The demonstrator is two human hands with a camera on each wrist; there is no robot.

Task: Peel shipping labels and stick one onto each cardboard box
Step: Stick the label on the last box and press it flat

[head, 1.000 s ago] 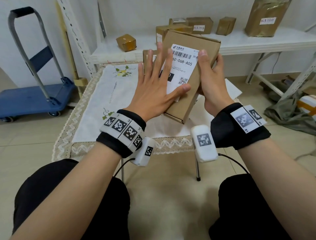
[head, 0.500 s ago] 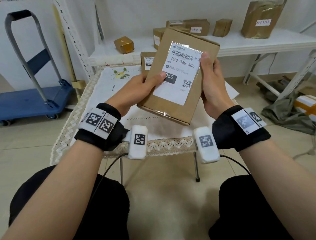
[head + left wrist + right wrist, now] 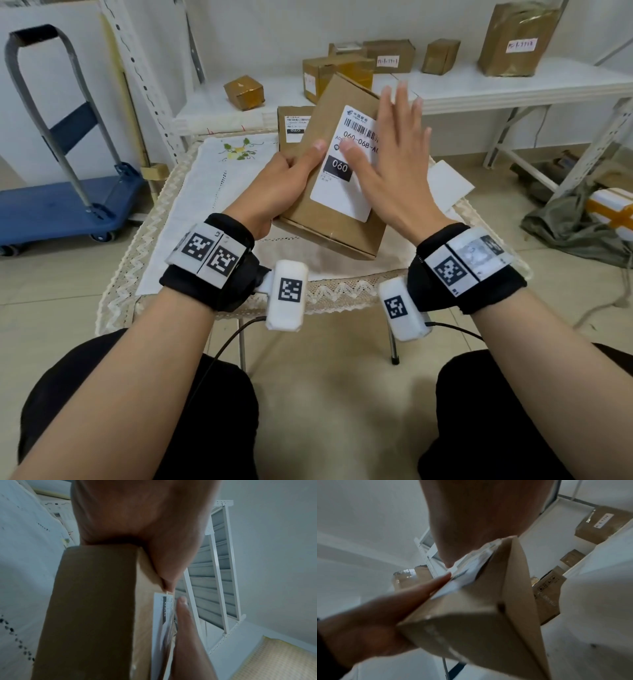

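Observation:
A brown cardboard box (image 3: pixel 342 236) is held tilted above the small table, with a white shipping label (image 3: pixel 339 195) stuck on its upper face. My left hand (image 3: pixel 284 181) grips the box's left edge, thumb on the face beside the label. My right hand (image 3: pixel 394 164) lies flat with spread fingers on the label's right part, covering it. The left wrist view shows the box (image 3: pixel 96 608) side-on and the label (image 3: pixel 159 622) under a finger of the right hand. In the right wrist view, the box (image 3: pixel 488 615) sits in my left hand (image 3: pixel 376 622).
Another labelled box (image 3: pixel 294 128) stands behind on the embroidered tablecloth (image 3: pixel 205 192). A white backing sheet (image 3: pixel 448 185) lies at the table's right. Several boxes sit on the white shelf (image 3: pixel 513 85) beyond. A blue trolley (image 3: pixel 61 209) stands to the left.
A second ago my left hand pressed flat on the label while the right held the box edge. Now the left grips the left edge and the right hand lies flat on the label.

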